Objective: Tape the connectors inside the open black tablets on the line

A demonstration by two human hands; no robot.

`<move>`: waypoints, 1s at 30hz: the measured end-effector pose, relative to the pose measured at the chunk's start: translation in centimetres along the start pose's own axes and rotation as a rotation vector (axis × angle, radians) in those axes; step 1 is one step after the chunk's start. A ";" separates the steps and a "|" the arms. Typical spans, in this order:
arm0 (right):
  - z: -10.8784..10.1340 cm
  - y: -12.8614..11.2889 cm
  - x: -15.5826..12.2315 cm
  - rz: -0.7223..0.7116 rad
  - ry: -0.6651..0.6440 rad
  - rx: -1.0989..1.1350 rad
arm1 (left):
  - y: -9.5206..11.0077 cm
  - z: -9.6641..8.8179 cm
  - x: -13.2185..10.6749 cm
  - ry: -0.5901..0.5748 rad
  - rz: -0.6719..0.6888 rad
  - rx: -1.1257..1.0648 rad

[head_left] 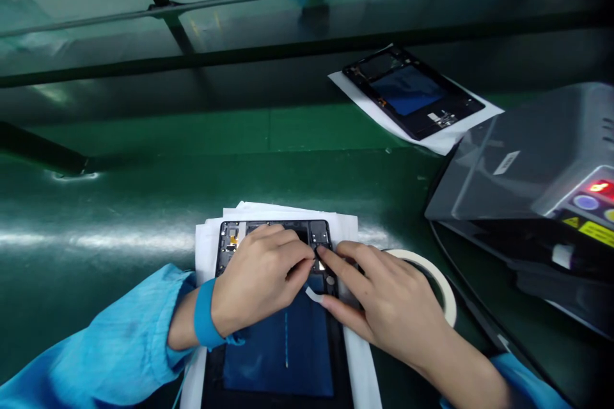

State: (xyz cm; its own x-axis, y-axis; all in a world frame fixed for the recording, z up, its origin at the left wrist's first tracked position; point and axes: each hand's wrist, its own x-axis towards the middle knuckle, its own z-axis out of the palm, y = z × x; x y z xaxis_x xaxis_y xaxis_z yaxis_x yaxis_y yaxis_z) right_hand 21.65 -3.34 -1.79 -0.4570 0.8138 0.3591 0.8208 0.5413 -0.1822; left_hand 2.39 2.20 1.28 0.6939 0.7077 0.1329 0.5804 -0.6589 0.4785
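The opened tablet [283, 332] lies flat on white sheets [352, 230] straight in front of you, its long axis running away from your body toward the far side of the green bench [119, 204], with the blue panel filling the near part and the dark band of small components across the far end. Both your hands meet over that far end, just right of the tablet's midline. Your left hand [261, 281] comes in from the left and rests on the device, fingers curled and fingertips pressed down beside the component strip; it is not wrapped around anything you can see. Your right hand [388, 313] comes in from the right with the forefinger stretched toward the same spot, and a small white strip [314, 295] curls up between the fingertips of the two hands; it appears pinched at the right thumb, though the exact grip is hard to tell. The contact point sits about equally close to both hands, the left lying more over the tablet, the right angled in across its right edge. Just beside your right hand, touching the bench, lies a roll of white tape [434, 278]. Farther right stands a grey machine [527, 160] with lit buttons, and well beyond, on its own white sheet, a second opened tablet [412, 92].
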 end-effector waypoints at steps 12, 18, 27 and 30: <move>0.0 -0.3 0.3 -0.085 0.072 -0.056 | -0.1 0.1 -0.2 -0.010 0.001 0.003; -0.1 -0.6 0.2 -0.070 0.046 -0.003 | -0.1 0.2 -0.2 -0.006 0.008 0.011; 0.2 -0.7 0.0 -0.023 0.082 0.093 | -0.3 0.4 -0.4 -0.008 0.006 0.026; 0.3 -0.7 -0.1 -0.010 0.091 0.100 | -0.3 0.5 -0.4 0.009 0.020 0.024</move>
State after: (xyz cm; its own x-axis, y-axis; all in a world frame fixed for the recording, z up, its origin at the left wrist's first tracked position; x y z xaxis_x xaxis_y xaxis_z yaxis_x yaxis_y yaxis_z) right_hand 21.00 -3.72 -1.91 -0.4285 0.7879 0.4422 0.7758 0.5717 -0.2669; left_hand 2.16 2.01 0.69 0.7014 0.6968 0.1499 0.5769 -0.6785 0.4549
